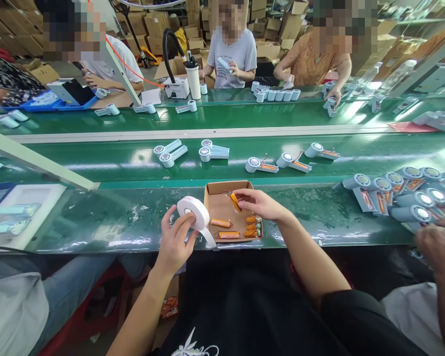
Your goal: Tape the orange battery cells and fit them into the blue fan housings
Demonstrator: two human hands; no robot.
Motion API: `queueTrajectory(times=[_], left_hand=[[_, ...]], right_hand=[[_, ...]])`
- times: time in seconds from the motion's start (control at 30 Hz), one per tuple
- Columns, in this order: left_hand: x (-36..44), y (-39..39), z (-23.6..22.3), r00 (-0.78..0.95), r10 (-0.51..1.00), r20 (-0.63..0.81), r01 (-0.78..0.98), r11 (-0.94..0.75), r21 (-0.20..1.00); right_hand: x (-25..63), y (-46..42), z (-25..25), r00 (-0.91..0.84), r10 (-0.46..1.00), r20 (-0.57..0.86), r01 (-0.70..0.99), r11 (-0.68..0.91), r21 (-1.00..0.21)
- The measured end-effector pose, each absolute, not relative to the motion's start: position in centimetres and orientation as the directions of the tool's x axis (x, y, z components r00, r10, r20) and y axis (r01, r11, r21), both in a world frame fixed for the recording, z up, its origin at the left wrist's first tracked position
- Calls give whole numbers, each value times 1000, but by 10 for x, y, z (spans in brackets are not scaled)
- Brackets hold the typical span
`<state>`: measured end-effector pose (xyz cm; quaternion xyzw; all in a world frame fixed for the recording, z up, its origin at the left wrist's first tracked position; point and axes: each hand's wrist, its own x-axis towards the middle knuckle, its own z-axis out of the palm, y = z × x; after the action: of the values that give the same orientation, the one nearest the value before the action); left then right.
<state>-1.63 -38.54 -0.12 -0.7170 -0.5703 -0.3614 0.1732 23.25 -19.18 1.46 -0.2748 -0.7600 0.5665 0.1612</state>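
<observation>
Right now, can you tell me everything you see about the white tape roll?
The white tape roll is a thick, smooth-looking ring with a hole in the middle. It's partly used: a loose strip hangs down beside the cardboard box. The left hand holds it tilted, fingers over the hole. I can't tell whether the strip touches the green bench.

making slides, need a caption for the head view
Left hand holding a white roll, right hand an orange cylinder at a cardboard box.

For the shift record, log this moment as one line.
left hand: holds white tape roll, strip trailing | right hand: holds orange cylinder over cardboard box | box: more orange cylinders inside
</observation>
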Motion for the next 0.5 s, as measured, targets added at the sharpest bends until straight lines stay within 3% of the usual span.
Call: queueTrajectory(times=[0.1, 0.23, 0.5], left_hand=[[-12, -383, 1, 192, 691, 697, 936, -343, 82], [-7, -381, 2, 248, 747, 617, 926, -370, 75], [-8, -383, -4, 302, 801, 517, 908, -407, 100]], right_hand=[[236, -203, 14, -761, 649, -10, 61, 56, -997], [234, -224, 21, -752, 659, 10, -7, 8, -1000], [234, -237, 33, -731, 682, 14, 128, 158, -979]])
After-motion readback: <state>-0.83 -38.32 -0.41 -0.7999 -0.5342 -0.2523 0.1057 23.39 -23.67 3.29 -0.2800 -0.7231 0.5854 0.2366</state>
